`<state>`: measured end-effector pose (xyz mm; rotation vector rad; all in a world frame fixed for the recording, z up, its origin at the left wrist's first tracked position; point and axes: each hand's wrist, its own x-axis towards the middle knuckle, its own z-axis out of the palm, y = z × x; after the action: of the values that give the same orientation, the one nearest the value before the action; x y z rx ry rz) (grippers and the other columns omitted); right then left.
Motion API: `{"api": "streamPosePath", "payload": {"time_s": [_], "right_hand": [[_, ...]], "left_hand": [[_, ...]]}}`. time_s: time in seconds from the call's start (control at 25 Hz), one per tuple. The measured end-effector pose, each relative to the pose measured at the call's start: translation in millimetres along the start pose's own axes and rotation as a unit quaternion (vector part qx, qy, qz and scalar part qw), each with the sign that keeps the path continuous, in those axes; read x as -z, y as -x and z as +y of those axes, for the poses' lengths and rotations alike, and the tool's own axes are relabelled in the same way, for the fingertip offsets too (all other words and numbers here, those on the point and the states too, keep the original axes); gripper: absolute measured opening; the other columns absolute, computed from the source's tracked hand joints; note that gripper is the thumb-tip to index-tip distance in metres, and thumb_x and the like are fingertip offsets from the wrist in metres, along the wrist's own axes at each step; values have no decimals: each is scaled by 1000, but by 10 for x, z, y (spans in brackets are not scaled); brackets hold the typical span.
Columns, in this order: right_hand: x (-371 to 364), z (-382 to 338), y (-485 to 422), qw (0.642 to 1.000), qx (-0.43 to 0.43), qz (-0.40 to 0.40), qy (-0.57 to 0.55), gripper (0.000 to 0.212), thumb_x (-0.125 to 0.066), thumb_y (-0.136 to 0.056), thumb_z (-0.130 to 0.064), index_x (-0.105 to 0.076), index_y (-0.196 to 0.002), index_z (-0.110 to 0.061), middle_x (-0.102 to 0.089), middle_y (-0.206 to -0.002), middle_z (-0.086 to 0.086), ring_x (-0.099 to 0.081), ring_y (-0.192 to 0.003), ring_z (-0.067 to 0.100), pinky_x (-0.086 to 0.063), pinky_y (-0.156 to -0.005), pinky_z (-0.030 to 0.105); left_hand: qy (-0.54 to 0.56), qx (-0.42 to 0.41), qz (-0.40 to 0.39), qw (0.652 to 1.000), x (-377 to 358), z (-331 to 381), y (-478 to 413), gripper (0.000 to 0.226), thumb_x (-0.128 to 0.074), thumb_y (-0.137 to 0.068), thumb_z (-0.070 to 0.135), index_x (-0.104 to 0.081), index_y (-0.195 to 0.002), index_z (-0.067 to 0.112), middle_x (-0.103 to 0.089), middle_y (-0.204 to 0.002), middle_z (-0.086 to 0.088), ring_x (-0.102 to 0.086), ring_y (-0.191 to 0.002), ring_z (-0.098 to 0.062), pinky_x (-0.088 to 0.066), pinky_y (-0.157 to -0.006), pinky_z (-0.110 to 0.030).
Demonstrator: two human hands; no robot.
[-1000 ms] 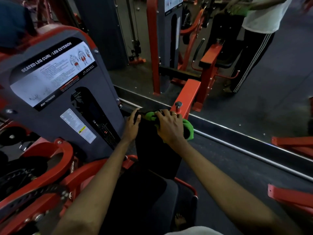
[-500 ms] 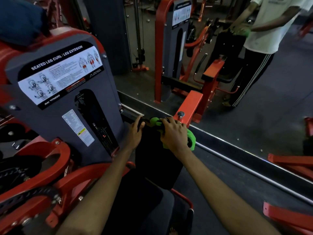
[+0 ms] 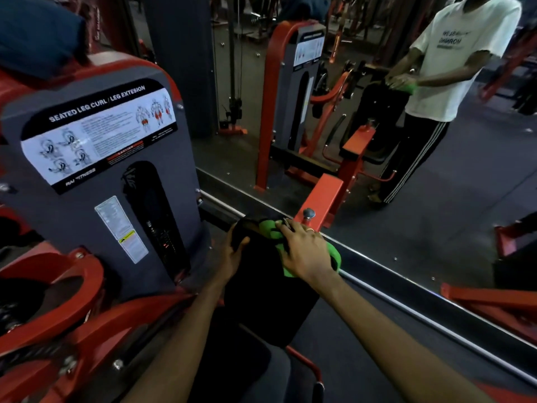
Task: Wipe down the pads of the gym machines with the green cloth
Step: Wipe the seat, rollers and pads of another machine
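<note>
mirror wall (image 3: 436,216) behind black back pad (image 3: 261,303). green cloth (image 3: 333,255) lies over pad's top edge, under right hand (image 3: 305,254): fingers spread, pressing it flat, cloth showing between fingers and past the palm. left hand (image 3: 234,255) curled around pad's top left corner.

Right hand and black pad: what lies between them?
The green cloth, pressed under the right hand onto the black pad; the head view shows it.
</note>
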<state>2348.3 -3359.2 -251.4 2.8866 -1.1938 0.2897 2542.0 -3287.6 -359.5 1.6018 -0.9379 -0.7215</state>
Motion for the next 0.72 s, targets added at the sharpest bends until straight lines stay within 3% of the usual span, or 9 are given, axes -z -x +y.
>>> {"api": "streamPosePath", "payload": {"time_s": [0.16, 0.2, 0.28, 0.32, 0.36, 0.44, 0.56, 0.72], "right_hand": [[52, -338, -432, 999, 8, -42, -5, 58, -58, -90, -48, -49, -142, -26, -53, -141, 3, -62, -112, 32, -53, -89, 42], [60, -340, -461, 998, 20, -61, -7, 61, -56, -90, -52, -45, -144, -27, -50, -144, 3, -60, -116, 33, -52, -92, 44], [89, -155, -354, 994, 53, -97, -12, 73, -52, -87, -64, -33, -150, -31, -39, -153, 2, -55, -125, 35, -51, -96, 49], [89, -23, -252, 992, 68, -103, -2, 77, -50, -86, -67, -27, -151, -33, -33, -157, 1, -54, -127, 34, -52, -95, 50], [82, 79, -137, 993, 72, -97, 17, 78, -50, -87, -67, -25, -153, -34, -31, -158, -1, -54, -127, 33, -54, -92, 49], [40, 107, -34, 994, 61, -59, 63, 74, -51, -89, -63, -29, -152, -31, -35, -157, -1, -61, -116, 31, -57, -84, 44], [-63, -207, -203, 993, 39, -17, 110, 73, -56, -88, -56, -36, -149, -20, -42, -152, 6, -66, -101, 34, -58, -77, 43], [-75, -477, -413, 992, 44, -28, 111, 73, -63, -87, -45, -36, -149, -19, -40, -153, 10, -64, -107, 37, -54, -84, 46]], "left_hand": [[19, 0, -40, 999, 96, 21, 60, 62, -68, -95, 38, -46, -146, 12, -57, -142, -6, -52, -135, -25, -38, -114, -52], [21, 19, -41, 999, 135, 91, 131, 65, -72, -93, 38, -46, -146, 13, -57, -143, -4, -52, -135, -20, -39, -115, -44], [-9, 41, -57, 997, 168, 75, 225, 72, -75, -90, 30, -41, -149, 8, -49, -148, 2, -46, -134, -7, -34, -112, -15], [-34, 48, -59, 997, 154, 23, 265, 75, -75, -90, 24, -36, -151, 6, -42, -148, 3, -39, -134, -5, -25, -106, -1], [-56, 68, -62, 994, 126, -78, 284, 78, -73, -92, 23, -30, -154, 7, -36, -151, 3, -34, -137, -8, -16, -103, 3], [-59, 100, -61, 991, 86, -267, 301, 87, -72, -91, 40, -22, -159, 19, -31, -161, -2, -32, -146, -18, -19, -108, -11], [-39, 106, -31, 993, 2, -529, 273, 105, -65, -73, 79, -19, -158, 36, -30, -163, -3, -33, -148, -21, -25, -116, -26], [-51, 116, -15, 992, -61, -620, 286, 102, -61, -72, 84, -19, -156, 44, -29, -163, -1, -32, -147, -18, -27, -117, -31]]}}
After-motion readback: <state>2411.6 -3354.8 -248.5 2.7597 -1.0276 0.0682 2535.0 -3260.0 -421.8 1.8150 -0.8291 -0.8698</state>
